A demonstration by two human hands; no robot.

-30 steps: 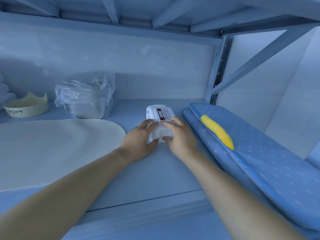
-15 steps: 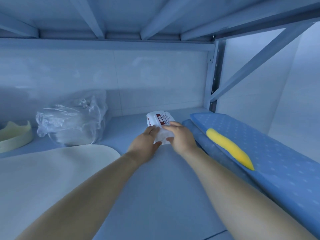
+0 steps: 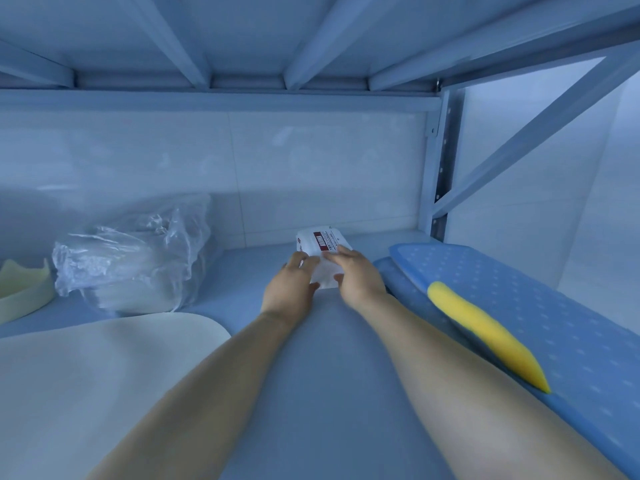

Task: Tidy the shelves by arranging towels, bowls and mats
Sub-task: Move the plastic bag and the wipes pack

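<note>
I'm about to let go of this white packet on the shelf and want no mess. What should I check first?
1. The left hand and right hand both grip the white packet: ok.
2. Packet lying flat on the shelf: cannot tell, the hands hide its near end.
3. Gap to the back wall: cannot tell.
4. Packet apart from the blue mat: ok.
5. Packet apart from the plastic bag: ok, bare shelf lies between.
</note>
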